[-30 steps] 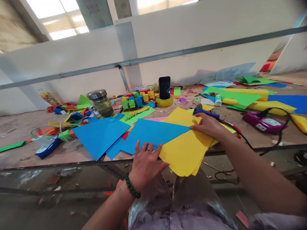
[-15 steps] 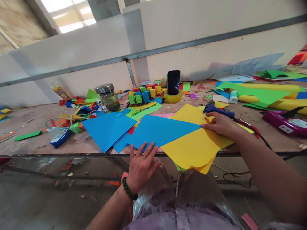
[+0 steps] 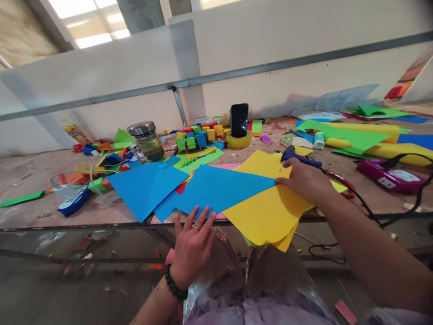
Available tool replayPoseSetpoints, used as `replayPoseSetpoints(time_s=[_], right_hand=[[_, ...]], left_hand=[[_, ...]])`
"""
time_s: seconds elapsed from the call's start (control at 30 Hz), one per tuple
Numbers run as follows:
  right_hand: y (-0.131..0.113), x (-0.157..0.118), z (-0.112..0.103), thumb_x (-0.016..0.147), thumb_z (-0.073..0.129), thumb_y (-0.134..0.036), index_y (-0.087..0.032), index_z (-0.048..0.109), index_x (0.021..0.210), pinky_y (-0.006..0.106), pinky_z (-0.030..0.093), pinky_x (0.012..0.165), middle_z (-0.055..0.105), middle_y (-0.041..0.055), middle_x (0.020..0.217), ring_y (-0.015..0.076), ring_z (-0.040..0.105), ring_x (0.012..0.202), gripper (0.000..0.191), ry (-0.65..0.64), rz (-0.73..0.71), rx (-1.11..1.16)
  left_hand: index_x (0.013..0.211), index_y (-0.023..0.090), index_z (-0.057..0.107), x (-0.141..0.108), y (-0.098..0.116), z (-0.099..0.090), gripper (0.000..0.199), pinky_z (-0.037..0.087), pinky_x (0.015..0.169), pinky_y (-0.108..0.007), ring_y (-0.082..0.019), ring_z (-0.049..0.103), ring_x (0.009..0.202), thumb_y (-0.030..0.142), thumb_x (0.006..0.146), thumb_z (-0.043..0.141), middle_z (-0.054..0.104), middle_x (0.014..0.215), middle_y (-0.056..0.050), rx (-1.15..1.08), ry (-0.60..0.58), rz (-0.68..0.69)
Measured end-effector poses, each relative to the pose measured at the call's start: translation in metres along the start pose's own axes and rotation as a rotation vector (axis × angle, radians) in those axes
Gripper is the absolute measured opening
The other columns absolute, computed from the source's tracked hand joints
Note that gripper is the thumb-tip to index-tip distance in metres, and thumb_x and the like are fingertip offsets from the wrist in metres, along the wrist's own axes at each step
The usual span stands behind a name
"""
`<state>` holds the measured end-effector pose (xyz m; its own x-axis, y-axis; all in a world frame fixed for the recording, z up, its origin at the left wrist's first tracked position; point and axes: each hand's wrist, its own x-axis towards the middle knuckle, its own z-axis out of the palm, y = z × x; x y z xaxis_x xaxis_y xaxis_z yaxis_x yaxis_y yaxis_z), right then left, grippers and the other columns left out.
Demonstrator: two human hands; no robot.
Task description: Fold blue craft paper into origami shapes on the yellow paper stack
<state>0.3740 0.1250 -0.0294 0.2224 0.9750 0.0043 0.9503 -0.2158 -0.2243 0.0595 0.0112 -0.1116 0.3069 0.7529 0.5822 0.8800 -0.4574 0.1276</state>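
A blue sheet of paper (image 3: 219, 187) lies over a stack of yellow sheets (image 3: 267, 216) at the table's front edge. Along its lower edge rest the outstretched fingers of my left hand (image 3: 192, 248), which wears a ring and a dark bead bracelet. My right hand (image 3: 302, 180) is at the sheet's pointed right corner, thumb and forefinger closed on it. Just behind the right fingers lies a dark blue glue gun (image 3: 301, 158), partly covered by the hand. Another blue sheet (image 3: 145, 185) lies to the left.
A glass mug with a metal lid (image 3: 145, 140) stands behind the papers. A phone (image 3: 239, 119) leans upright in a yellow tape roll (image 3: 238, 141), beside several small coloured paper blocks (image 3: 199, 136). A purple device (image 3: 389, 176) with a black cable sits right; a blue one (image 3: 74, 202) left.
The camera view has turned slightly to the right, so things on the table appear further left. Both hands keep nearly the same places on the blue sheet.
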Motion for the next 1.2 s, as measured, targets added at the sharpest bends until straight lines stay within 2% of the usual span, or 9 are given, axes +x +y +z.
replayPoseSetpoints(time_s=[0.13, 0.27, 0.37, 0.57, 0.7, 0.87, 1.03, 1.1, 1.2], right_hand=[[-0.045, -0.026, 0.008, 0.079, 0.063, -0.054, -0.023, 0.066, 0.082, 0.028, 0.032, 0.056, 0.070, 0.0035, 0.081, 0.0199, 0.061, 0.073, 0.031, -0.104, -0.290, 0.088], [-0.060, -0.020, 0.016, 0.072, 0.068, -0.051, -0.020, 0.065, 0.069, 0.026, 0.033, 0.052, 0.070, 0.0023, 0.073, 0.0172, 0.060, 0.067, 0.031, -0.314, -0.441, 0.173], [-0.041, 0.004, 0.011, 0.072, 0.068, -0.049, -0.018, 0.064, 0.063, 0.025, 0.036, 0.053, 0.067, 0.0028, 0.064, 0.0165, 0.059, 0.063, 0.032, -0.408, -0.396, 0.182], [0.018, 0.038, -0.003, 0.071, 0.069, -0.052, -0.017, 0.058, 0.055, 0.026, 0.039, 0.048, 0.061, 0.0046, 0.054, 0.0131, 0.052, 0.047, 0.040, -0.446, -0.202, 0.226], [0.035, 0.032, -0.007, 0.080, 0.062, -0.047, -0.017, 0.054, 0.057, 0.026, 0.037, 0.048, 0.057, 0.0027, 0.054, 0.0101, 0.048, 0.045, 0.038, -0.414, -0.148, 0.239], [0.034, 0.024, -0.017, 0.085, 0.055, -0.041, -0.018, 0.052, 0.059, 0.027, 0.034, 0.049, 0.055, 0.0030, 0.054, 0.0113, 0.048, 0.046, 0.035, -0.364, -0.161, 0.185], [0.004, 0.025, -0.016, 0.081, 0.060, -0.047, -0.017, 0.061, 0.079, 0.029, 0.040, 0.063, 0.068, 0.0092, 0.082, 0.0200, 0.060, 0.074, 0.030, -0.187, -0.312, 0.159], [-0.013, 0.023, -0.008, 0.077, 0.061, -0.057, -0.019, 0.063, 0.091, 0.029, 0.043, 0.068, 0.070, 0.0094, 0.096, 0.0224, 0.063, 0.084, 0.041, -0.203, -0.402, 0.169], [-0.030, 0.024, 0.004, 0.059, 0.073, -0.063, -0.018, 0.064, 0.101, 0.032, 0.045, 0.067, 0.069, 0.0116, 0.102, 0.0277, 0.064, 0.088, 0.062, -0.245, -0.389, 0.055]], left_hand=[[0.126, 0.028, 0.060, 0.000, 0.003, 0.000, 0.033, 0.006, 0.116, -0.049, -0.028, 0.052, 0.126, 0.026, 0.095, 0.050, 0.060, 0.135, 0.000, 0.005, 0.001, -0.011], [0.128, 0.027, 0.059, -0.001, 0.006, 0.000, 0.035, 0.005, 0.117, -0.048, -0.028, 0.052, 0.126, 0.026, 0.094, 0.052, 0.059, 0.136, -0.002, 0.009, -0.013, -0.030], [0.127, 0.027, 0.059, -0.002, 0.006, -0.001, 0.035, 0.004, 0.117, -0.049, -0.028, 0.052, 0.127, 0.025, 0.094, 0.052, 0.060, 0.135, -0.002, 0.003, -0.011, -0.044], [0.127, 0.027, 0.058, -0.003, 0.005, 0.001, 0.036, 0.003, 0.117, -0.051, -0.029, 0.050, 0.129, 0.024, 0.092, 0.052, 0.059, 0.136, -0.003, -0.030, -0.031, -0.057], [0.128, 0.027, 0.057, -0.009, -0.001, -0.002, 0.037, 0.004, 0.117, -0.053, -0.030, 0.047, 0.132, 0.024, 0.092, 0.053, 0.059, 0.136, -0.004, -0.033, -0.032, -0.060], [0.131, 0.029, 0.057, -0.016, -0.013, -0.012, 0.039, 0.007, 0.115, -0.057, -0.032, 0.045, 0.133, 0.022, 0.092, 0.052, 0.056, 0.140, -0.005, 0.066, -0.051, -0.044], [0.132, 0.031, 0.057, -0.016, -0.015, -0.015, 0.040, 0.014, 0.115, -0.057, -0.030, 0.043, 0.136, 0.027, 0.092, 0.054, 0.051, 0.144, -0.006, 0.034, -0.086, -0.076], [0.133, 0.032, 0.056, -0.017, -0.015, -0.014, 0.041, 0.015, 0.114, -0.059, -0.031, 0.042, 0.136, 0.028, 0.092, 0.055, 0.050, 0.145, -0.007, 0.046, -0.093, -0.082], [0.136, 0.034, 0.052, -0.020, -0.017, -0.013, 0.046, 0.020, 0.112, -0.062, -0.032, 0.040, 0.137, 0.028, 0.091, 0.056, 0.046, 0.148, -0.009, 0.068, -0.117, -0.093]])
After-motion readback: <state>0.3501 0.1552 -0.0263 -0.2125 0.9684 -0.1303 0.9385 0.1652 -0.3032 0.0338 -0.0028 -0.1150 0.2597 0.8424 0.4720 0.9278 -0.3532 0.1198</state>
